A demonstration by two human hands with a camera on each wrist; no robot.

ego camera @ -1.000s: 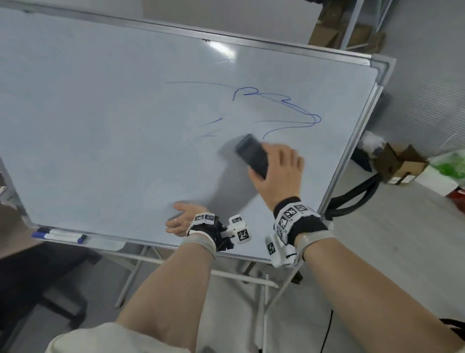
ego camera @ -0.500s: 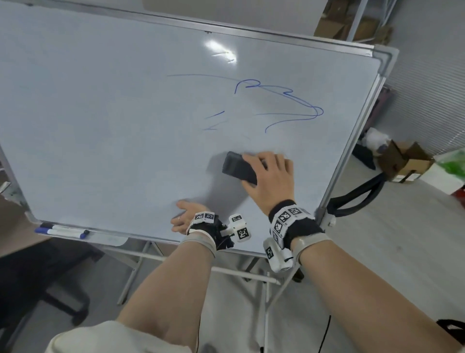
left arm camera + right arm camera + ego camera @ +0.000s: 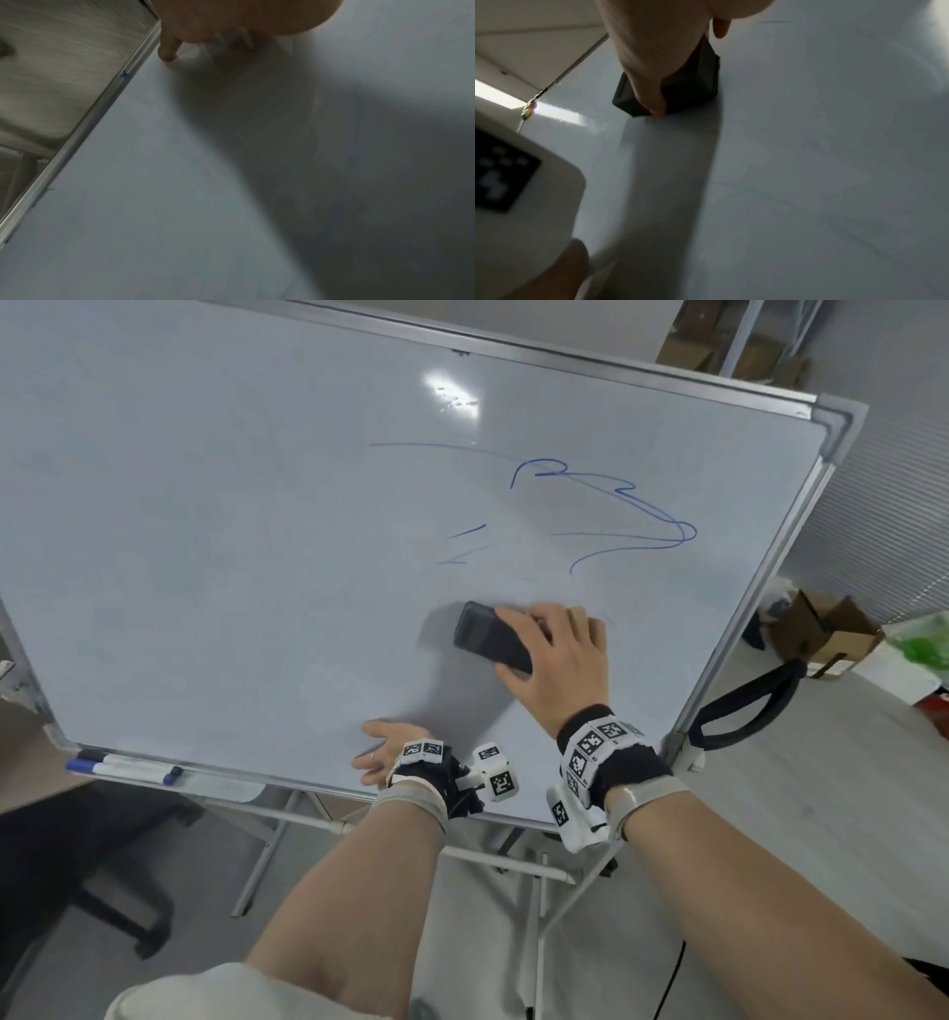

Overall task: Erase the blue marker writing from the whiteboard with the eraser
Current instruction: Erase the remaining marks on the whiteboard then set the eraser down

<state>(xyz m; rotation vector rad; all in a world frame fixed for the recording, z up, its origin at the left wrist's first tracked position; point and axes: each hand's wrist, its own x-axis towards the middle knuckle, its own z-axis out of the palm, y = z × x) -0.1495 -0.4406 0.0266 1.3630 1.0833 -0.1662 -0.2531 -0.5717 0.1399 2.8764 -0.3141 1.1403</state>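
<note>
Eraser [image 3: 492,639], gripped by the right hand [image 3: 557,667], presses the whiteboard [image 3: 205,557] below the blue writing [image 3: 616,516]; the left hand [image 3: 385,752], seemingly flat and unclenched, steadies its lower edge.

I log a large white aluminium-framed whiteboard [image 3: 257,557], tilted on its stand; looping blue marker writing [image 3: 616,505] upper right; a flat black rectangular eraser [image 3: 485,636] pressed against the surface below the writing.

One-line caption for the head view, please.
Right hand presses black eraser on whiteboard below blue writing; left hand braces.
</note>
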